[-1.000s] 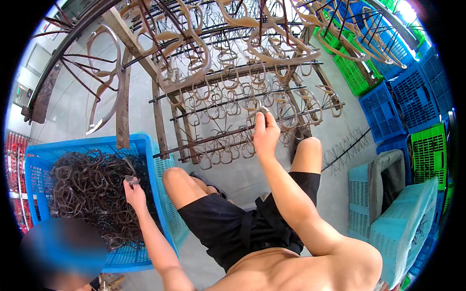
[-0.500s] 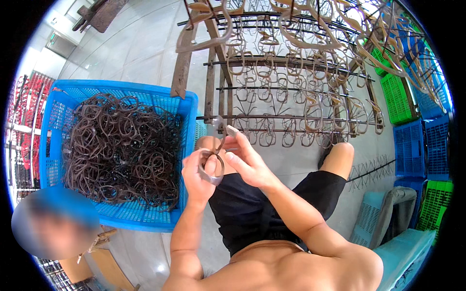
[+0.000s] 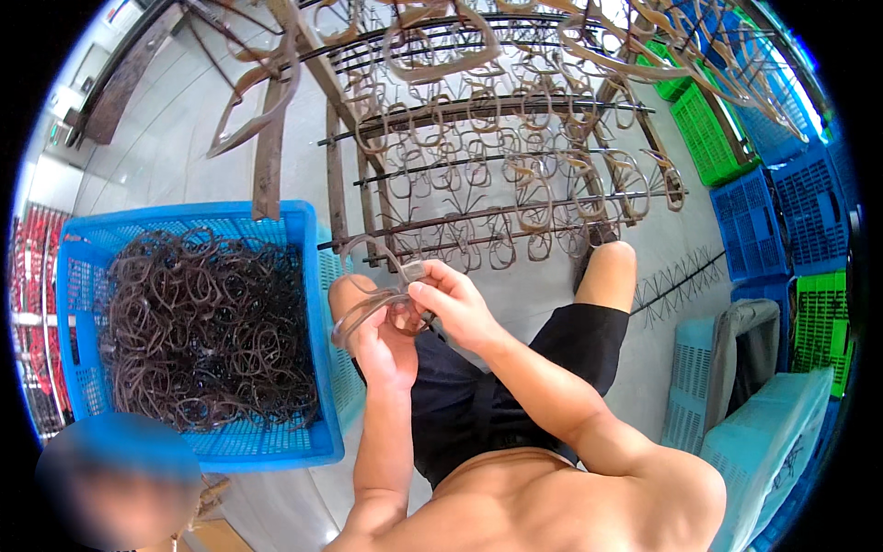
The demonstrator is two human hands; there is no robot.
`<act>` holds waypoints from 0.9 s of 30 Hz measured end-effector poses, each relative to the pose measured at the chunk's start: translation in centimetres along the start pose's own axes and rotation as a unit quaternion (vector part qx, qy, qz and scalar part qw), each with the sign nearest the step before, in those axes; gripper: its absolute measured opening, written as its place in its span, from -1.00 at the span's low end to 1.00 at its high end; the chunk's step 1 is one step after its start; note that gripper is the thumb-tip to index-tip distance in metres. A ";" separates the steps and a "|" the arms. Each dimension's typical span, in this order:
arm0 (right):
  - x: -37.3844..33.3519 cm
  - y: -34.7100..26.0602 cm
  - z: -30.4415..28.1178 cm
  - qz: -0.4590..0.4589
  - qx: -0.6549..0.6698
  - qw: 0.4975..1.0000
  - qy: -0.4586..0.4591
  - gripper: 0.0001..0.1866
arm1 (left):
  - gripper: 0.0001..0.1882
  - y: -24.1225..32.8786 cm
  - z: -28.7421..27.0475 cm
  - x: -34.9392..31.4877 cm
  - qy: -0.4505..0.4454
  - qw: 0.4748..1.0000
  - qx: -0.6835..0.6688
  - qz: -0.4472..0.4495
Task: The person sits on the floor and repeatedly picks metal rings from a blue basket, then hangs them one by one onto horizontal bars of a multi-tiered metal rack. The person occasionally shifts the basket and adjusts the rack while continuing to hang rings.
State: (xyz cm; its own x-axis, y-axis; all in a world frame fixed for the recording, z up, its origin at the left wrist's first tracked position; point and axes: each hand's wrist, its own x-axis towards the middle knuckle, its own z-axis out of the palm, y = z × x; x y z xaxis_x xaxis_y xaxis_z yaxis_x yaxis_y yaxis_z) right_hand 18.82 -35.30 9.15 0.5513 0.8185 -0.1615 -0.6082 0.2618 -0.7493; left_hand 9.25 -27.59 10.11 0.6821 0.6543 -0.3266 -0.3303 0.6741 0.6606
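In front of my lap I hold a brown, see-through eyeglass frame, its curved rims standing out above my fingers. My left hand is closed around its lower part, with some fingers hidden behind it. My right hand pinches at the frame's right side with thumb and forefinger. A small grey square patch shows at the right forefinger's tip; whether it is a wrap or a held piece I cannot tell. Left of my hands, a blue plastic basket holds a tangled heap of similar dark brown frames.
Ahead stands a wooden rack with dark rods carrying many frames; some hang close overhead. Green crates, blue crates and a pale teal basket line the right. A rod with wire prongs lies on the floor. A person's head shows lower left.
The eyeglass frame has turned in my hands, its rims now reaching up and left. My left hand has tilted, and my right thumb has closed in. The view has shifted, moving the rack leftward.
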 end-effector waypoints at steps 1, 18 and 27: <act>0.3 -0.4 -0.4 0.040 0.050 0.998 0.001 -0.79 | -0.77 -0.2 -0.2 0.0 -0.016 0.998 0.046 0.037; 1.9 -1.8 -2.5 -0.220 -0.059 0.922 0.313 -0.84 | -0.55 1.1 0.3 0.3 -0.058 0.992 0.084 0.078; 7.6 -2.2 -4.5 -0.242 -0.192 0.834 0.457 -0.77 | -0.47 1.3 -2.0 1.9 0.034 0.971 -0.070 -0.225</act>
State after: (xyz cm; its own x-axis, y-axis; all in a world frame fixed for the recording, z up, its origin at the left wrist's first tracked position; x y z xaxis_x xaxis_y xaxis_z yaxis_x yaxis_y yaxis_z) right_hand 26.93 -31.92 6.65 0.9909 -0.1139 -0.0714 -0.0575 0.1213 -0.9910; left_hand 8.81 -24.74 9.01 0.7345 0.3005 -0.6085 -0.0977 0.9341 0.3434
